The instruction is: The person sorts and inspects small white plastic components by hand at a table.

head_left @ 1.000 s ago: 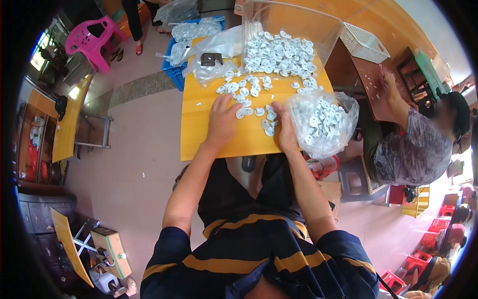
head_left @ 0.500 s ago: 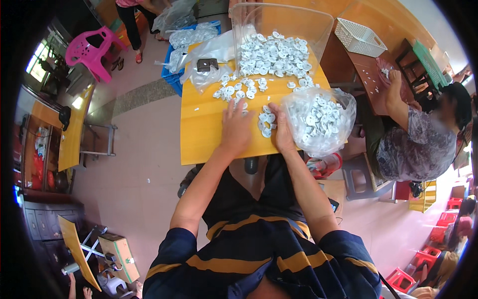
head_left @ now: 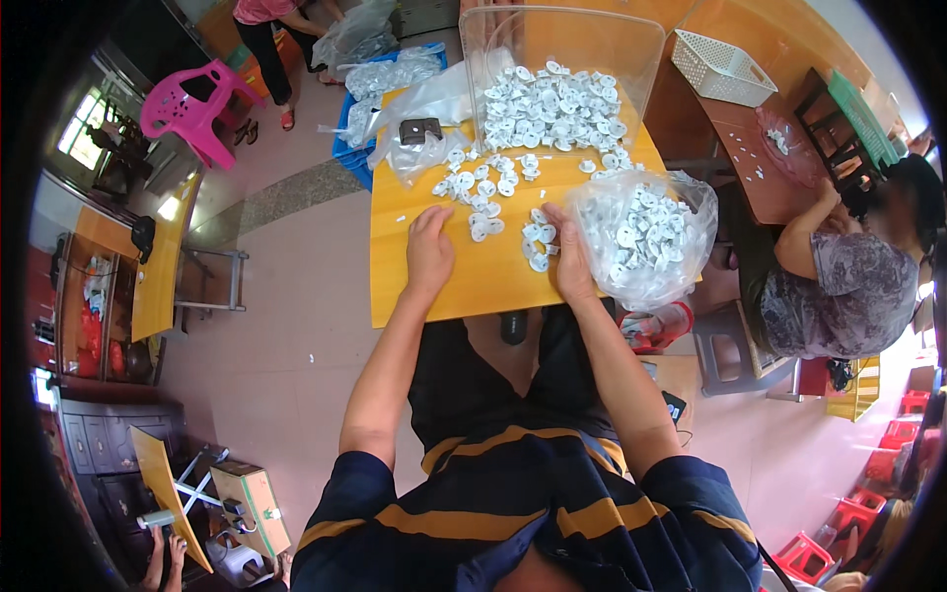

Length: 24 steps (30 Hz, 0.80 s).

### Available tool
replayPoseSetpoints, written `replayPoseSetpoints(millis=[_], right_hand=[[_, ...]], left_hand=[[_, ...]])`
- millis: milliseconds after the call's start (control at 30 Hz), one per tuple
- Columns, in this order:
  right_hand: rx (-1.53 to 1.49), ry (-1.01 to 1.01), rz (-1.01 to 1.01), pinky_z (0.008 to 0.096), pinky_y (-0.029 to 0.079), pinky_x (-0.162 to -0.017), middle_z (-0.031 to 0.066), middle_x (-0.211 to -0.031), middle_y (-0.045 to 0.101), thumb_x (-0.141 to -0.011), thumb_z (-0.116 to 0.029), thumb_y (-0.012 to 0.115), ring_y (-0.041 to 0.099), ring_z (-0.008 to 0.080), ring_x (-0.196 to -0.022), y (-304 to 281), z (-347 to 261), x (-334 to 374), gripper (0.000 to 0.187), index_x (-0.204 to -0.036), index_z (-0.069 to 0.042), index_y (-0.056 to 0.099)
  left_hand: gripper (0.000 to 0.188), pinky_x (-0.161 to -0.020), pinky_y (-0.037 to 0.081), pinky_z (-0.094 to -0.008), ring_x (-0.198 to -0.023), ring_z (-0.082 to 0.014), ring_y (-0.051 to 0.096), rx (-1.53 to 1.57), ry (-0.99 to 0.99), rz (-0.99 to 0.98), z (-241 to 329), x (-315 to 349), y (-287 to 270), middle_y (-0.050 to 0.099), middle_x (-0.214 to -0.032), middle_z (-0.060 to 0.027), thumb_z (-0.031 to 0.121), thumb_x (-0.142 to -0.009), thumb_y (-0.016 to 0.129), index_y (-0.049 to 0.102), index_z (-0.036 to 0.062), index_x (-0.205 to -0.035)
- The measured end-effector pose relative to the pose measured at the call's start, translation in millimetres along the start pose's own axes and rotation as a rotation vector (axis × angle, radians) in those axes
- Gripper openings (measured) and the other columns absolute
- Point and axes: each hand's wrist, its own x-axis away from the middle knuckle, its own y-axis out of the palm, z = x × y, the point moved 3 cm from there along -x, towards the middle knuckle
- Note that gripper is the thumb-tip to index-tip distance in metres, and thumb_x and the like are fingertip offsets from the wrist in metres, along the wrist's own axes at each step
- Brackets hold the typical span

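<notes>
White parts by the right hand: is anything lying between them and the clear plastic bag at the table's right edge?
Nothing visible blocks them. The white parts lie on bare yellow table just left of the right hand, which itself sits between them and the clear plastic bag. The left hand rests apart.

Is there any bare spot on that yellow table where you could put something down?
Yes: the yellow table's near-left corner, left of the left hand. Crowded: white parts by the right hand, the clear bag, the far clear bin.
</notes>
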Motion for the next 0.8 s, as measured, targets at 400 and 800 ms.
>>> replayPoseSetpoints(millis=[400,800], right_hand=[[0.009,0.005,0.000,0.0390,0.034,-0.117,0.0201,-0.144,0.053,-0.111,-0.051,0.022,0.049,0.0294,-0.136,1,-9,1,0.070,-0.144,0.006,0.046],[-0.012,0.018,0.023,0.0382,0.036,-0.114,0.0195,-0.141,0.056,-0.110,-0.053,0.025,0.052,0.0285,-0.132,2,-6,0,0.071,-0.144,0.005,0.048]], left_hand=[[0.044,-0.101,0.048,-0.0452,-0.115,-0.0407,0.061,0.210,0.008,0.000,19,-15,3,0.066,-0.120,-0.0213,-0.009,-0.083,0.048,0.064,0.0008,-0.123],[0.052,-0.098,0.050,-0.0443,-0.109,-0.0386,0.064,0.182,0.224,-0.107,54,-65,24,0.068,-0.118,-0.0198,-0.008,-0.086,0.044,0.060,0.0054,-0.134]])
